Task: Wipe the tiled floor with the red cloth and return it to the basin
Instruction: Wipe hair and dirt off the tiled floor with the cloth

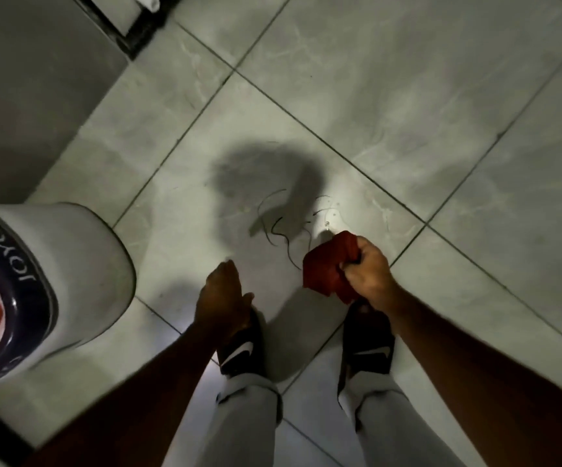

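At the bottom of the frame your legs in pale grey trousers run down to two black slides with white marks, planted on the floor either side of a grout line. Your right hand, right of centre, is closed in a fist around the cloth, which is bunched and red, hanging from the fist above the right slide and clear of the tiles as far as you can tell. Your left hand sits lower centre, above the left slide, fingers straight and loosely together, palm turned inward, holding nothing.

Just beyond the cloth, dark curved strands lie scattered on the tile, beside a bright glare patch with a few water beads. A round shadow falls over the tile behind them.

At the left edge a white bucket stands on the floor, with a dark rim band bearing white letters, and something orange shows inside it. It stands near your left foot but apart from it.

Toward the upper left a grey panel rises from the floor, and a dark frame crosses the top left corner. The rest of the tiles stretch to the upper right.
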